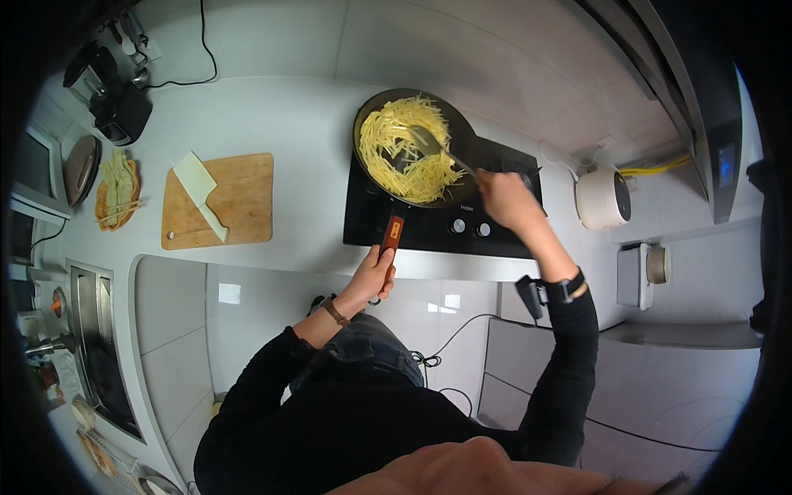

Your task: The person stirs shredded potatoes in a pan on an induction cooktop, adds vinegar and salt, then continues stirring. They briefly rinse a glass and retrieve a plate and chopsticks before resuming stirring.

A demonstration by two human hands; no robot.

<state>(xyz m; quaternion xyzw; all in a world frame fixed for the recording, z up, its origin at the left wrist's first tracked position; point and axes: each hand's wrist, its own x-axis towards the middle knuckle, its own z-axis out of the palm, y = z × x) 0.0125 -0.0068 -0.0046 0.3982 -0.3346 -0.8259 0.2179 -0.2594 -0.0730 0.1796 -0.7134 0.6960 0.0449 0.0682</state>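
A dark frying pan (468,140) sits over the black cooktop (367,223), full of pale yellow shredded potato (388,130) spread in a ring. A dark gap shows in the middle of the shreds. My left hand (375,276) is closed around the end of the pan's brown handle (394,231). With my right hand (507,200) I grip a spatula (427,140), its head down among the shreds on the pan's right side. My fingers hide the end of the spatula's handle.
Left of the cooktop, a wooden cutting board (252,198) bears a pale green cleaver (198,181). Further left are a small basket (106,210) and a black appliance (122,111). A white rice cooker (601,198) stands at right. The range hood (709,107) overhangs the right side.
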